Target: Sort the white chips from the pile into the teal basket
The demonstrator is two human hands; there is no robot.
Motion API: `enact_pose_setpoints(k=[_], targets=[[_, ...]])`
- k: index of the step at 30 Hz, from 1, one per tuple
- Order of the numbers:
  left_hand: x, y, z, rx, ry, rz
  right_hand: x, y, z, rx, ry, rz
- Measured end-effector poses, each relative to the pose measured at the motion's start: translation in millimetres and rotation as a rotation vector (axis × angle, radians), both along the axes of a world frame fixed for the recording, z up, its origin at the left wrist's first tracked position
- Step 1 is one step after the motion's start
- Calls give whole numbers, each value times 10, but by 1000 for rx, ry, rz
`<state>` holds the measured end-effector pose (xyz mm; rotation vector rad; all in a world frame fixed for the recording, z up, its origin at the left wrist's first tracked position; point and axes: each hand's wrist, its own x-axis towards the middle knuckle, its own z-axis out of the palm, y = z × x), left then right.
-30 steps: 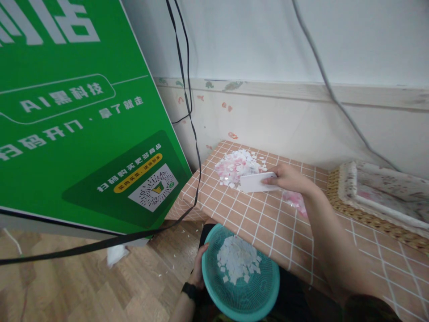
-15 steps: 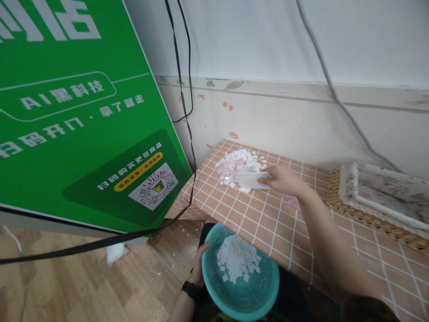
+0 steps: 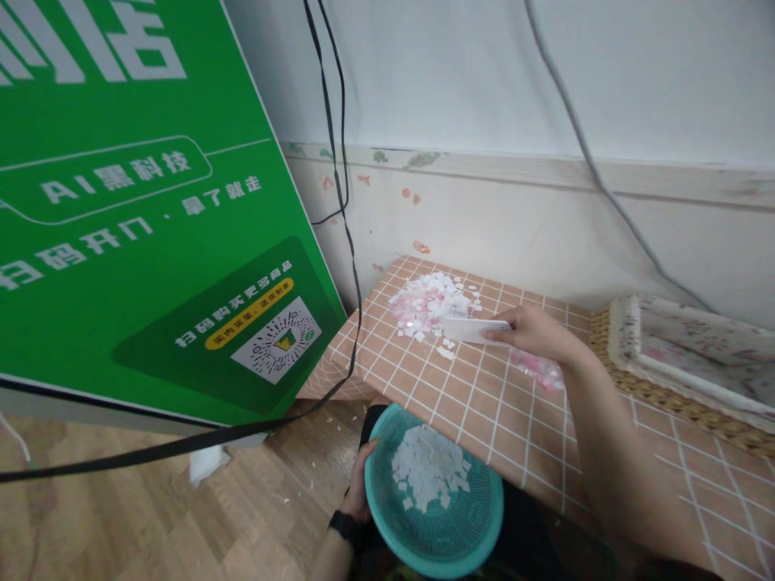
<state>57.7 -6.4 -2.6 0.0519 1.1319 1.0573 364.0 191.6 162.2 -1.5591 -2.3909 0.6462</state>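
My right hand (image 3: pixel 533 329) grips one end of a flat white card-like scraper (image 3: pixel 475 330) over the checked tabletop (image 3: pixel 417 373). The scraper's far end touches the near right side of a pile of small white paper squares (image 3: pixel 439 292) mixed with pink-tinted clear plastic. A few loose squares lie just in front of the pile. At the table's front edge, my left hand (image 3: pixel 359 484) holds a teal plastic basket (image 3: pixel 493 516) by its left rim; the fingers under it are hidden. Inside the basket is a heap of white squares (image 3: pixel 427 468).
A pink plastic packet (image 3: pixel 538 369) lies beneath my right forearm. Further right stands a lined wicker basket (image 3: pixel 605 339). A large green sign panel (image 3: pixel 151 282) fills the left, with a black cable (image 3: pixel 354 307) hanging before it. White scraps lie on the wooden floor (image 3: pixel 291 492).
My right hand and the scraper have moved a little right and toward me, uncovering loose squares before the pile. More of the pink packet shows. My left hand and the teal basket stay put.
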Motion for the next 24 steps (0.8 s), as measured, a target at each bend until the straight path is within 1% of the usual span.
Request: enact_pose_setpoints(k=[4, 8, 10, 12, 15, 17, 19, 21, 24], targets=[[-28, 16, 10, -3, -2, 12, -20, -340, -158, 46, 20, -64], [-42, -2, -32, -17, -21, 11, -44, -671, -429, 157, 68, -102], [-40, -19, -65, -27, -35, 6, -66, -766, -555, 195, 94, -175], [-41, -33, -93, -35, -52, -4, -104, -822, -639, 244, 104, -250], [-59, -40, -101, -27, -95, -8, -174, -879, -663, 281, 88, -269], [-82, -37, -77, -7, -133, -10, -205, -917, -633, 249, 93, -231], [-106, -32, -35, 21, -149, -8, -214, -944, -600, 234, 118, -228], [-124, -29, 12, 40, -140, -4, -211, -946, -590, 272, 122, -273], [-140, -25, 62, 49, -123, 4, -222, -918, -610, 342, 58, -336]])
